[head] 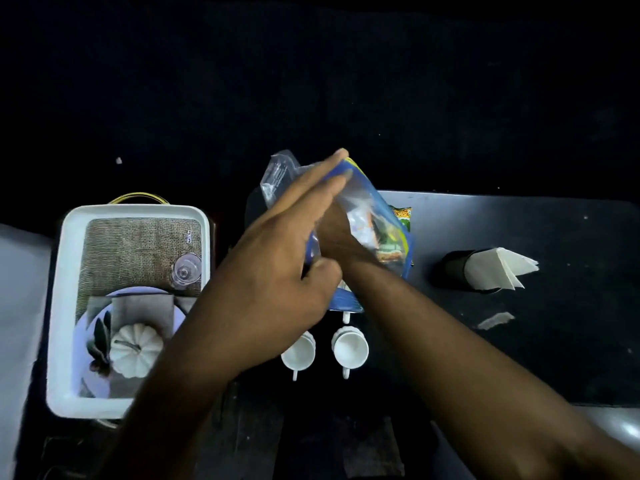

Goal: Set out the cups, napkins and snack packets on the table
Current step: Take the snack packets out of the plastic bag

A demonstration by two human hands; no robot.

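A clear plastic bag (pixel 280 174) with blue edges stands tilted over the middle of the dark table (pixel 561 358). My left hand (pixel 277 258) holds it from outside, fingers laid along its side and thumb pinching its lower edge. My right hand (pixel 337 233) is pushed inside the bag among colourful snack packets (pixel 388 244); its fingers are hidden. A yellow-green packet (pixel 403 216) shows behind the bag. Two white cups (pixel 299 353) (pixel 349 348) stand just in front of the bag. White napkins (pixel 498 268) stick out of a black holder (pixel 453 268) at the right.
A white tray (pixel 59 306) at the left holds a burlap mat, a clear glass (pixel 187 268), a plate and a white pumpkin ornament (pixel 135 348). A torn scrap of paper (pixel 495 320) lies near the napkin holder. The surroundings are very dark.
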